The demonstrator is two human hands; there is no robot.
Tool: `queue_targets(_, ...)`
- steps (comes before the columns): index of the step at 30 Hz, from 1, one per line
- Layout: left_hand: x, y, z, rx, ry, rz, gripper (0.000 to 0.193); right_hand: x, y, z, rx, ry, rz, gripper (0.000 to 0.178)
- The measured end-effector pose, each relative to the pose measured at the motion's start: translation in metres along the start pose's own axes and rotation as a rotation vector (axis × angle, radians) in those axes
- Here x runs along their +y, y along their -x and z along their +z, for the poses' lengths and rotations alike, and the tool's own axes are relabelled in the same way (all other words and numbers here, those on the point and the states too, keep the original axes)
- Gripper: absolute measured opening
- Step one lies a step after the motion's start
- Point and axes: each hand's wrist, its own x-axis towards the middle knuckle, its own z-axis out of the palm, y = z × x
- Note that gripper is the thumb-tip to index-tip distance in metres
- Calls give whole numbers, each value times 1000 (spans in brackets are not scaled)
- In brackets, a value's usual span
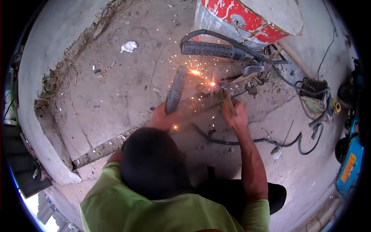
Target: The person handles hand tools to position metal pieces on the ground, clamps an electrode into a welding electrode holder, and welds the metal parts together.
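My left hand (162, 118) is closed round the lower end of a long grey piece (176, 92) with two round marks along it. Its upper end tilts up toward a bright orange spark burst. My right hand (237, 115) grips a brownish, flat-jawed clamp-like tool (228, 103) with a green patch near its tip. A second glowing point sits just beyond that tip, beside a thin dark metal piece. Sparks scatter around both tools and down between my hands. Glare and smoke blur the exact contact points.
Above the sparks lies a ribbed black handle (210, 49) with thick cables. A red and grey bucket (247, 23) stands behind it. Another black cable (247, 140) crosses the floor. An open box (315, 104) and a blue wheeled machine (349, 162) are at right; white scrap (128, 46) lies upper left.
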Motion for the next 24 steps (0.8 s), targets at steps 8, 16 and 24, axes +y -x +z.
queue_targets(8, 6, 2, -2, -44, -23, -72, 37, -4, 1, 1, -23, 40, 61, 31)
queue_targets(16, 5, 1, -1, -63, -11, -85, 38, -8, 4, -5, -20, 34, 45, 39)
queue_targets(24, 3, -3, 1, -66, -35, -99, 39, -5, 1, -3, -25, 61, 86, 39)
